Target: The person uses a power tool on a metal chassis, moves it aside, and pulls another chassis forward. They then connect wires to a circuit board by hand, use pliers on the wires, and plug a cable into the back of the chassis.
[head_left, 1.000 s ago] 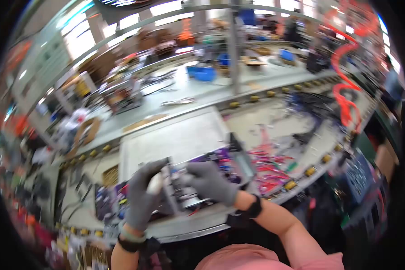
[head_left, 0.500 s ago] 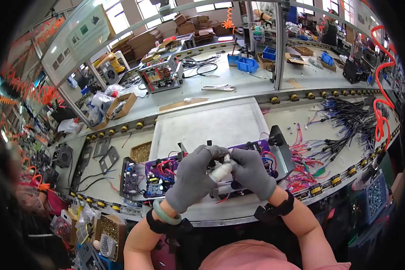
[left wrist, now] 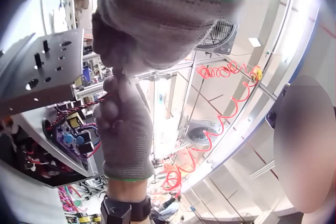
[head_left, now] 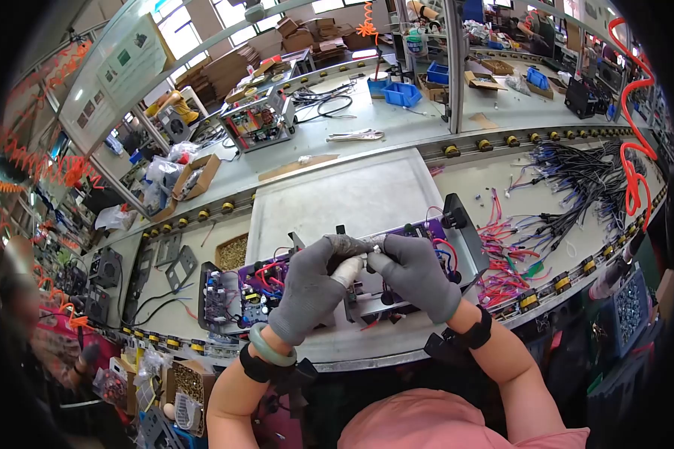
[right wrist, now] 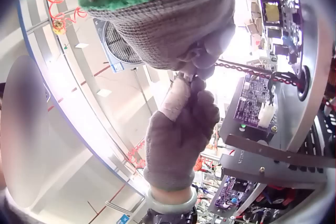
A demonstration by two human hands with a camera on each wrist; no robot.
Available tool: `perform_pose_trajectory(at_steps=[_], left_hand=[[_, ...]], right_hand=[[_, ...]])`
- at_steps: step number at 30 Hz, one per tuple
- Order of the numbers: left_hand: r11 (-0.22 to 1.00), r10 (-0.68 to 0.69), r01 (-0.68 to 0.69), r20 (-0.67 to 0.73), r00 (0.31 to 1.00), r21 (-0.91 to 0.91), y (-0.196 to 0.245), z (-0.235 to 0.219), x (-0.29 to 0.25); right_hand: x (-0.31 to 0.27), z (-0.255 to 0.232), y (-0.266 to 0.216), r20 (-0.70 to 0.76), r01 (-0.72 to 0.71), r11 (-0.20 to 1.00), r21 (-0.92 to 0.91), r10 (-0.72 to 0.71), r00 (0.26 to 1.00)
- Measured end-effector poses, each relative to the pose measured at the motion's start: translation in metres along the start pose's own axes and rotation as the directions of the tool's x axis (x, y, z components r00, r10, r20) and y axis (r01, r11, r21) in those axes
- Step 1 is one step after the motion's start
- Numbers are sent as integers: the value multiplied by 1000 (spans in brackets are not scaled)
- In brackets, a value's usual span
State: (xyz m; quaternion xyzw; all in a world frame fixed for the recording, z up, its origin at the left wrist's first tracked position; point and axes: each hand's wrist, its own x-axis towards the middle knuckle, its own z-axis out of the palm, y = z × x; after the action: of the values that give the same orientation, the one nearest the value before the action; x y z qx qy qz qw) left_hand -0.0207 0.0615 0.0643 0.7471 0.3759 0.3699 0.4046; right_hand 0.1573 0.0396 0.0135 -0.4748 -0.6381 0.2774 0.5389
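Both hands wear grey knit gloves and meet above the near side of an open metal chassis (head_left: 475, 258) with purple circuit boards (head_left: 260, 277). The left hand (head_left: 307, 288), whose thumb has a white covering, pinches a small white connector (head_left: 377, 248) at the fingertips. Opposite it, the right hand (head_left: 421, 284) grips the same small piece with thumb and curled fingers. In the right wrist view, a twisted dark red wire (right wrist: 247, 71) runs from the fingers toward a round hole in the chassis panel. The fingers hide most of the connector.
Behind the chassis lies a pale flat board (head_left: 344, 198). Red wires (head_left: 502, 266) and a heap of black cables (head_left: 584, 183) spread to the right. Metal brackets (head_left: 180, 266) and a box of small brass-coloured parts (head_left: 234, 253) sit at left. A red coiled hose (head_left: 626, 112) hangs at right.
One second ago the hands were apart over the chassis; they have since come together at the connector. Over the last half second the left thumb has moved up to the fingertips. The head view has shifted.
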Motion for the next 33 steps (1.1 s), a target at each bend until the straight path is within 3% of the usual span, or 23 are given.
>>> perform_pose_trajectory(at_steps=[2, 4, 5, 7, 8, 9, 10, 11, 12, 17, 20, 22, 26, 33], left_hand=[[1000, -31, 31, -5, 1000, 0, -2, -2, 1], [981, 24, -26, 14, 1000, 195, -10, -3, 4], [981, 20, -23, 20, 1000, 195, -19, -3, 6], [923, 188, -159, -49, 981, 350, -37, -2, 12], [890, 159, -129, -33, 987, 437, -42, -7, 14], [917, -8, 37, -72, 997, 398, -50, -10, 20], [942, -268, 256, 29, 963, 215, -48, -13, 28], [873, -486, 484, 179, 855, 60, -47, -15, 38], [834, -542, 550, 271, 796, 53, -45, -20, 44], [836, -508, 546, 304, 806, -50, -50, -23, 42], [823, -549, 569, 271, 791, 8, -52, -24, 42], [844, -496, 532, 284, 821, -63, -55, -23, 40], [832, -513, 553, 315, 798, -45, -57, -26, 40], [836, -526, 548, 264, 808, -14, -54, -22, 39]], right_hand=[[2, 0, 0, 17, 0, 999, -35, 1, 1000], [4, 4, 7, 5, 32, 992, -125, -31, 999], [6, 5, 8, 1, 25, 992, -123, -25, 1000], [13, 7, 12, 3, 94, 933, -347, -99, 995], [16, 8, 21, 44, 162, 838, -522, -163, 986], [22, 10, 27, 33, 144, 843, -518, -149, 988], [28, 12, 32, 138, 232, 705, -670, -189, 972], [29, 15, 37, 241, 311, 535, -786, -199, 950], [30, 21, 38, 268, 290, 513, -808, -119, 956], [27, 28, 40, 281, 243, 553, -797, -16, 959], [26, 27, 40, 270, 247, 586, -772, -49, 962], [23, 25, 36, 255, 232, 602, -764, -49, 966], [24, 26, 39, 266, 238, 627, -742, -51, 963], [22, 23, 38, 256, 262, 597, -759, -95, 962]])
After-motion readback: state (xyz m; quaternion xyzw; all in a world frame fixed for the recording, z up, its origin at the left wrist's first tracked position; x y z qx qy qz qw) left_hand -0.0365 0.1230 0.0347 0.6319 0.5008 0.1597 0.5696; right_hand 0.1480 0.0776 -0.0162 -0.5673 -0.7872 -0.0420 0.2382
